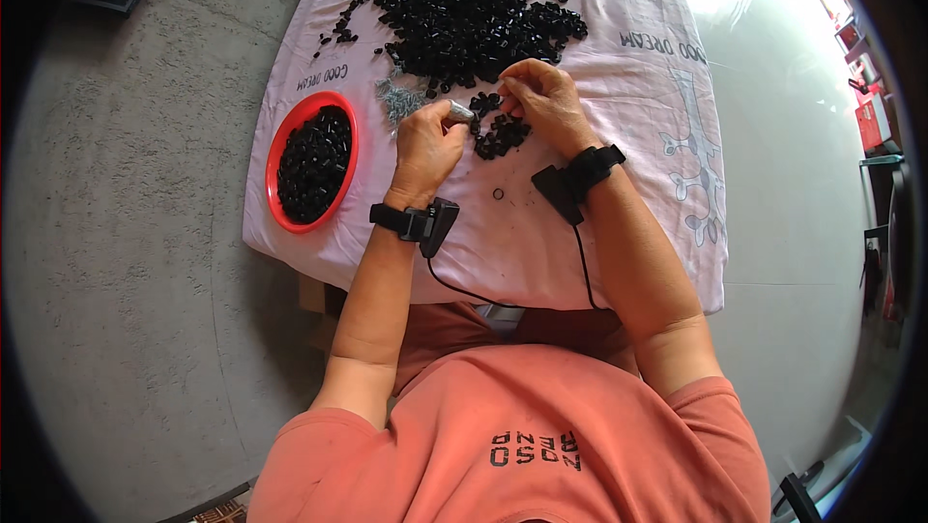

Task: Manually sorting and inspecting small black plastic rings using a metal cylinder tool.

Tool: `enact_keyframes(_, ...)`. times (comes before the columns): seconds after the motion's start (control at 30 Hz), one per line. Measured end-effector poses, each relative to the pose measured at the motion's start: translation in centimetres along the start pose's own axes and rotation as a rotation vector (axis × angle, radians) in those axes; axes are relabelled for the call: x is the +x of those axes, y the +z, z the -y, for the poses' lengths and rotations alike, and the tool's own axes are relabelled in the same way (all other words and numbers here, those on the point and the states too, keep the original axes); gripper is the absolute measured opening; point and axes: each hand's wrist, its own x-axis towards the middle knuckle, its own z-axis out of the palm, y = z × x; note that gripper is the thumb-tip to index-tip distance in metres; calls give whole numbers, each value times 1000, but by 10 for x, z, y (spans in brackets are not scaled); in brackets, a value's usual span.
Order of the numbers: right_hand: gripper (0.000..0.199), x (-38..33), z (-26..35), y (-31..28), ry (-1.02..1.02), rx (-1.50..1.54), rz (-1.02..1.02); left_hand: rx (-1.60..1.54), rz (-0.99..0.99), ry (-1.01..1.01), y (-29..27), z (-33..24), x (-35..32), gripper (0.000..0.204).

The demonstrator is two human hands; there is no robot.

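My left hand (427, 148) is closed beside a small cluster of black plastic pieces (501, 139), with a silvery wrapping (461, 112) around a fingertip. Whatever lies between its fingers is too small to make out. Across the cluster, my right hand (549, 105) bends its thumb and fingers together in a pinch, its tips above the loose pieces; anything in that pinch is hidden. A large heap of similar glossy black pieces (464, 15) spreads beyond both hands. Just past my left hand lies a small pile of thin grey metal bits (399, 100).
To the left on the pink cloth-covered table (619, 233) stands a red bowl (275, 196) filled with black pieces. A small black ring (498, 193) lies between my forearms. Black straps with small boxes (440, 225) circle both wrists, and cables trail toward the near edge.
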Motion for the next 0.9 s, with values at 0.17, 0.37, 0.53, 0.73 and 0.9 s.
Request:
enact_keyframes(0.17,11,-1,-1,0,-13,-10,11,67,12,-70,6,-14,0,15)
enact_keyframes(0.37,12,-2,3,2,-11,-36,24,114,-4,8,7,-5,-1,13)
enact_keyframes(0.53,12,-4,8,3,-12,-38,63,-46,-68,66,8,7,-6,19)
enact_keyframes(0.73,11,-6,8,2,6,-10,107,-255,-75,-12,5,3,-6,20)
enact_keyframes(0.9,10,-6,8,2,3,-37,225,-579,-57,-105,4,-10,-6,20)
